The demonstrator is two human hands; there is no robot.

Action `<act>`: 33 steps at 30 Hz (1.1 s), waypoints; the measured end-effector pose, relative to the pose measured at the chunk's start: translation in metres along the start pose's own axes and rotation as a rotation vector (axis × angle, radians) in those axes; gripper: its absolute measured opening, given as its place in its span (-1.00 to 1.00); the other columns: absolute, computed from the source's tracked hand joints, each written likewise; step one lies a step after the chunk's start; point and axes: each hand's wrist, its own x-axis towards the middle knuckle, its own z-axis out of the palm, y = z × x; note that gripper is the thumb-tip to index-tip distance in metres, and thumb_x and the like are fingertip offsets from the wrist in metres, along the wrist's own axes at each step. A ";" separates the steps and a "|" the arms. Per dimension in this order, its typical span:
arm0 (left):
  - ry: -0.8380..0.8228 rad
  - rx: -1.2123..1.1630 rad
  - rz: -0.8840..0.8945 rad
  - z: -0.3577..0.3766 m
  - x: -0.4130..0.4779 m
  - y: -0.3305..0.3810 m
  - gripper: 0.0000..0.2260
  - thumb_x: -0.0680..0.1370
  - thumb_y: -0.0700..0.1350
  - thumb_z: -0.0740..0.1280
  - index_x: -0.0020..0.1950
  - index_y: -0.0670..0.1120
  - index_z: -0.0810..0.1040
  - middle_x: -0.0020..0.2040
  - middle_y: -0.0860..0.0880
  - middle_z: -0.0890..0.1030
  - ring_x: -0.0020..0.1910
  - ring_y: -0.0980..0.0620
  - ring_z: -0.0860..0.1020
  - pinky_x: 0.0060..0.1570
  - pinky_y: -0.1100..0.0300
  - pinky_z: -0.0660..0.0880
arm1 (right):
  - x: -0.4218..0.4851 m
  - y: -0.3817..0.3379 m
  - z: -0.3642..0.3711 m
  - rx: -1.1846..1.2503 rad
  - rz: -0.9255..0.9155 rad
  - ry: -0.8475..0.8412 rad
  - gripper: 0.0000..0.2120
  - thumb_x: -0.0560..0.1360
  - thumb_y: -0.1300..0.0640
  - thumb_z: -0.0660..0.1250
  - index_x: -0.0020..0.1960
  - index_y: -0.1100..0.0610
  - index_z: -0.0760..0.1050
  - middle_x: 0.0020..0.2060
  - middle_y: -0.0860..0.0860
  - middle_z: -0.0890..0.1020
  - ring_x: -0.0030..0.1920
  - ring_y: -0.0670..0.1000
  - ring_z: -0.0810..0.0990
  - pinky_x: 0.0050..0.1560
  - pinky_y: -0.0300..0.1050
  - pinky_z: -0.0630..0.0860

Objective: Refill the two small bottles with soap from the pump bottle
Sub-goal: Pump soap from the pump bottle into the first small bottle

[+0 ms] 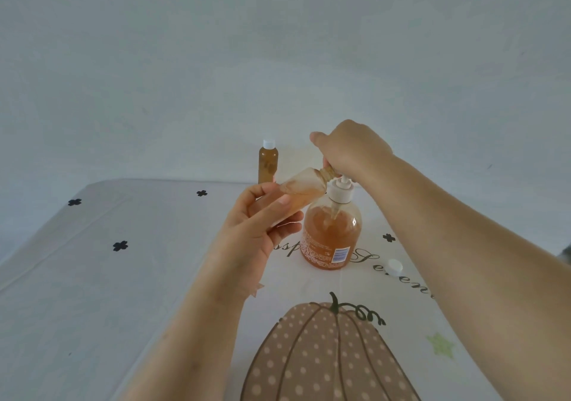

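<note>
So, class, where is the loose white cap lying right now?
In the head view, the white cap lies on the tablecloth just right of the pump bottle, near its base.

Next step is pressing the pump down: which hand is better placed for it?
Right. The right hand sits on top of the pump bottle; the left hand holds the uncapped small bottle tilted toward the spout.

Partial script "Seren" on tablecloth [154, 261]

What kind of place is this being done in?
Probably a home: a pumpkin-print tablecloth is spread in front of a plain wall, and a household pump bottle of soap and a capped small bottle stand on it.
</note>
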 end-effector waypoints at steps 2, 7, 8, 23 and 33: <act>0.001 -0.012 -0.005 0.000 -0.001 0.000 -0.68 0.43 -0.17 0.48 0.12 -0.14 0.50 -0.04 -0.08 0.68 -0.10 -0.07 0.65 -0.08 0.16 0.59 | -0.001 -0.002 0.000 -0.043 -0.014 0.027 -0.58 0.61 -0.06 0.11 -0.10 0.19 0.62 -0.37 0.03 0.60 -0.36 0.06 0.53 -0.29 -0.14 0.39; -0.004 0.006 -0.001 -0.001 -0.003 0.001 -0.70 0.43 -0.17 0.46 0.12 -0.14 0.49 -0.03 -0.08 0.69 -0.09 -0.07 0.65 -0.08 0.16 0.59 | -0.002 -0.001 0.002 -0.003 0.024 -0.065 -0.58 0.61 -0.09 0.13 -0.15 0.18 0.58 -0.42 0.03 0.59 -0.38 0.06 0.52 -0.21 -0.10 0.44; -0.004 0.012 0.000 -0.001 -0.003 0.001 -0.69 0.42 -0.17 0.45 0.12 -0.14 0.49 -0.04 -0.08 0.69 -0.09 -0.07 0.65 -0.07 0.15 0.59 | -0.001 0.000 0.002 0.007 0.024 -0.078 -0.59 0.60 -0.09 0.14 -0.15 0.18 0.58 -0.39 0.03 0.59 -0.38 0.06 0.51 -0.19 -0.09 0.45; 0.040 -0.013 -0.010 -0.004 0.001 -0.003 -0.69 0.37 -0.21 0.43 0.09 -0.18 0.49 -0.10 -0.09 0.69 -0.18 -0.08 0.65 -0.13 0.14 0.59 | 0.014 0.013 0.019 0.076 0.001 -0.092 -0.61 0.57 -0.07 0.23 0.04 0.23 0.65 -0.29 0.05 0.56 -0.30 0.07 0.49 -0.23 -0.09 0.38; 0.027 -0.022 -0.029 -0.004 0.001 -0.003 -0.68 0.37 -0.21 0.42 0.09 -0.18 0.49 -0.09 -0.10 0.68 -0.17 -0.08 0.65 -0.14 0.15 0.60 | 0.010 0.014 0.018 0.121 0.038 -0.083 -0.59 0.56 -0.07 0.22 0.05 0.24 0.65 -0.37 0.03 0.53 -0.32 0.07 0.49 -0.18 -0.07 0.40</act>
